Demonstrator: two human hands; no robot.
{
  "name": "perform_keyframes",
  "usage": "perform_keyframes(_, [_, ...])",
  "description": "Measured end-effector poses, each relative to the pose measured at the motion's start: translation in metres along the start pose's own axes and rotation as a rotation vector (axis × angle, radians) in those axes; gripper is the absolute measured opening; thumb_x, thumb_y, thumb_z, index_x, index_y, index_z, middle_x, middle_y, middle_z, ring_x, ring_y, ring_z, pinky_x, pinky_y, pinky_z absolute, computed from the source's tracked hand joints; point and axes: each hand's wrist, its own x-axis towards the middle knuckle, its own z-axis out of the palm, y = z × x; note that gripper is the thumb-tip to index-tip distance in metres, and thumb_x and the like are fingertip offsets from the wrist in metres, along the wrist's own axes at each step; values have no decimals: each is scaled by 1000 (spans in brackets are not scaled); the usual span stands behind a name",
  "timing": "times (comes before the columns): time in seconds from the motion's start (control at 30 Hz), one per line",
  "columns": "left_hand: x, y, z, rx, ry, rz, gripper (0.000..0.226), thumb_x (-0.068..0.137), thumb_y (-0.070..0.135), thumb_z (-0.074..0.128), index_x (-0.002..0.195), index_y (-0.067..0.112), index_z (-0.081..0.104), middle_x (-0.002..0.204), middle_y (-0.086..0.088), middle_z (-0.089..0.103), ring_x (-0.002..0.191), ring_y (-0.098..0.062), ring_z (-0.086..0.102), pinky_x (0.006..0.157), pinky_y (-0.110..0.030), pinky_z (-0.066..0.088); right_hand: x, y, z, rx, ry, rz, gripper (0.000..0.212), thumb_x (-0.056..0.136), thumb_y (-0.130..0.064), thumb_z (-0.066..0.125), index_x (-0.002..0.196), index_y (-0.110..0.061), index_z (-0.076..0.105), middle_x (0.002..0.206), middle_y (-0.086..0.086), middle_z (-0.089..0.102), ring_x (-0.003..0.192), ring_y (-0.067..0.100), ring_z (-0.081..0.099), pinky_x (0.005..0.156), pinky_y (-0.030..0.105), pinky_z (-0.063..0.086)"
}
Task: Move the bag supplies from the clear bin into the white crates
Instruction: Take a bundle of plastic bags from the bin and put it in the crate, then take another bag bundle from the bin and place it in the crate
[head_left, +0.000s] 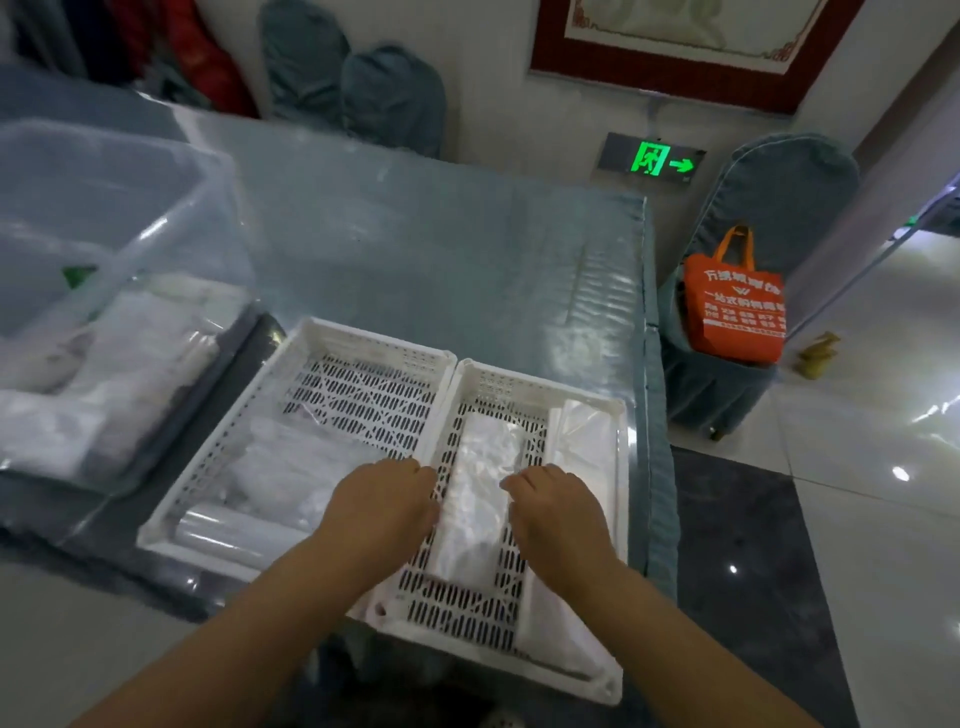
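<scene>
A: We start from our hands. The left hand (382, 512) and the right hand (558, 512) are both down in the right crate (621, 499), one on each long side of a pack (480, 499) of clear bags. The fingers are bent over the pack's edges and touch it. We cannot tell if they really grip it or only press it flat.

B: And where does the pack lie?

A: On the slotted floor of this crate, in the middle, lengthwise. Beside it, along the crate's right wall, lies a second pack (582, 447). The left crate (218, 452) touches the right one and has a soft pack (296, 467) in it and a roll (234, 527) at its near edge.

B: So the bin (104, 218) still has work for us?

A: Yes. It stands at the left edge of the table (441, 260), and white bag packs (124, 358) are still visible through its wall.

B: How will these packs handle?

A: We think they are light and soft. The film looks glossy, so probably slippery, and a pack taken by one end may bend or slide open. We would take it by both long sides, near the middle, as the hands are now. Nothing here seems fragile.
</scene>
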Motion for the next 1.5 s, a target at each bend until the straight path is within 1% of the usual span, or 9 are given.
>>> perform_keyframes(0.27, [-76,-130,-91,190,188,-8,22,91,35,40,103,22,53,103,1,65,84,-17,58,69,-29,42,66,-139,-31,-136,80,-114,10,72,-6,65,78,-13,69,70,5,68,62,25,61,54,33,51])
perform_keyframes(0.43, [-127,-228,-163,294,295,2,14,79,26,61,83,13,64,74,-9,67,67,-31,61,59,-36,46,110,-243,-47,-164,166,-148,11,78,-8,59,80,-12,69,74,7,69,63,26,60,56,35,51])
perform_keyframes(0.6, [-160,-317,-203,366,375,-69,18,81,24,58,85,9,67,75,-13,70,65,-33,62,58,-36,46,150,-323,-60,-173,258,-196,7,79,-11,63,78,-10,69,71,9,69,62,28,62,58,35,53])
perform_keyframes(0.8, [-152,-398,-215,333,377,-143,26,88,29,48,96,11,65,85,-9,71,75,-29,62,64,-36,46,209,-369,-72,-166,331,-276,8,79,-6,61,77,-8,69,68,11,67,57,28,57,54,36,52])
perform_keyframes(1.0, [-119,-458,-208,377,295,-180,28,88,32,46,98,13,64,91,-6,70,84,-28,62,70,-35,44,278,-384,-65,-182,272,-314,11,83,-11,59,84,-8,70,78,12,70,66,30,62,61,38,54])
perform_keyframes(1.07, [-106,-475,-208,408,268,-169,25,87,31,49,95,14,66,88,-6,71,81,-28,62,68,-34,45,304,-388,-63,-186,230,-350,18,87,-15,52,87,-9,70,80,10,70,68,28,61,63,36,53])
perform_keyframes(1.2, [-79,-516,-207,404,194,-144,29,89,34,44,106,20,63,100,1,69,93,-21,61,76,-32,47,367,-402,-50,-226,26,-505,27,91,-26,44,107,-17,63,98,5,66,85,25,60,69,33,48])
perform_keyframes(1.3, [-63,-547,-203,427,102,-85,31,90,36,41,109,22,61,105,3,67,100,-19,58,81,-31,47,423,-415,-26,-313,-247,-586,29,91,-27,46,118,-23,56,110,4,61,99,27,59,68,31,39])
perform_keyframes(1.5, [-43,-587,-195,442,9,-3,30,90,35,39,108,25,61,103,6,67,100,-15,57,88,-30,44,486,-414,31,-576,-637,-610,61,86,-19,59,139,-29,33,133,3,50,112,28,54,81,35,44])
